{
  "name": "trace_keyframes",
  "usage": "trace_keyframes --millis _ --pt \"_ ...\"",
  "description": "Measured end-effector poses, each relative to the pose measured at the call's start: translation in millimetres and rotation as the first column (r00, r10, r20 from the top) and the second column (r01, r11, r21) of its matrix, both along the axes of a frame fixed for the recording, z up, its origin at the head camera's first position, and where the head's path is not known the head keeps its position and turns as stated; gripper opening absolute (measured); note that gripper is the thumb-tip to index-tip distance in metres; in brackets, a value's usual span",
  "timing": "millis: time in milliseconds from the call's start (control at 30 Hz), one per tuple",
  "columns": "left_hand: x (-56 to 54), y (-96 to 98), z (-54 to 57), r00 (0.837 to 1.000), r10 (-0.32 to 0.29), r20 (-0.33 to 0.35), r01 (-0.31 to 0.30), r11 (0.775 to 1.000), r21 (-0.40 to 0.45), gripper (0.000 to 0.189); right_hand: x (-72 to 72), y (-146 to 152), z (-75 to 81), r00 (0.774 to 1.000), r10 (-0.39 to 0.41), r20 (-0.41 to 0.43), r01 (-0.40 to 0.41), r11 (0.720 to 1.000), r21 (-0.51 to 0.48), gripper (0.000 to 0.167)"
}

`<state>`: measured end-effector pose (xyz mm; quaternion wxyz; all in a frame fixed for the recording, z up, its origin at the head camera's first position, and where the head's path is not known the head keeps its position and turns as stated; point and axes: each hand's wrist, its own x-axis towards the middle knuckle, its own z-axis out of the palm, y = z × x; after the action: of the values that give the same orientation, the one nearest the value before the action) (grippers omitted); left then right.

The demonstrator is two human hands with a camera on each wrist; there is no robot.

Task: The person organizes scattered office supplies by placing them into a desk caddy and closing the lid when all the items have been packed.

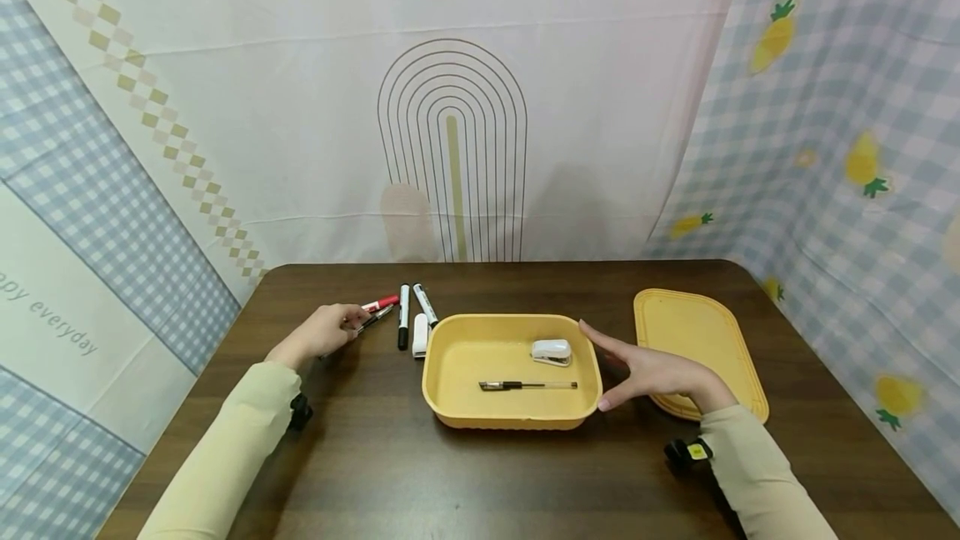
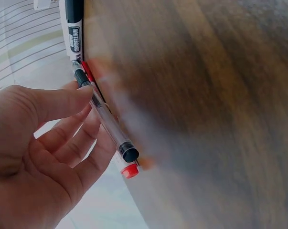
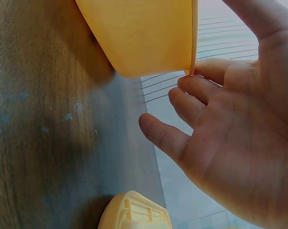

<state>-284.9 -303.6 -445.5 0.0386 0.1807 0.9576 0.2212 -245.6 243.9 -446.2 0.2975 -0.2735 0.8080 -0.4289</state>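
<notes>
In the head view my left hand [image 1: 322, 333] is at the left of the table, pinching a clear-barrelled pen [image 2: 110, 125] with a black end between thumb and fingers. A red marker [image 1: 381, 304] lies just behind that pen. My right hand [image 1: 660, 372] touches the right end of a yellow plastic box [image 1: 510, 422], its thumb and fingers spread along the rim. Inside the box are a small white stapler [image 1: 551, 350] and a black-and-clear pen [image 1: 517, 386] lying crosswise.
Left of the box lie two black-and-white whiteboard markers [image 1: 403, 319] and a small white object [image 1: 420, 337] whose kind I cannot tell. A yellow lid [image 1: 701, 340] rests on the brown table [image 1: 465, 482] at the right. Patterned cloth hangs behind.
</notes>
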Motion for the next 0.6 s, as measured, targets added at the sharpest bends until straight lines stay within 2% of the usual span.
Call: trace_keyframes --millis 233,433,600 --pt "0.5 -0.5 5.7 1.000 0.002 -0.005 -0.002 1.000 0.029 0.030 0.6 1 0.2 1.000 0.003 -0.013 -0.003 1.000 0.005 0.112" --pt "-0.4 -1.4 14.4 0.999 -0.010 -0.052 0.012 1.000 0.029 0.030 0.5 1 0.4 1.000 0.007 -0.021 -0.007 1.000 -0.001 0.113" --pt "-1.6 -4.8 20.8 1.000 0.014 -0.011 -0.014 0.999 0.033 0.034 0.4 1 0.0 1.000 0.006 -0.018 -0.006 1.000 0.004 0.113"
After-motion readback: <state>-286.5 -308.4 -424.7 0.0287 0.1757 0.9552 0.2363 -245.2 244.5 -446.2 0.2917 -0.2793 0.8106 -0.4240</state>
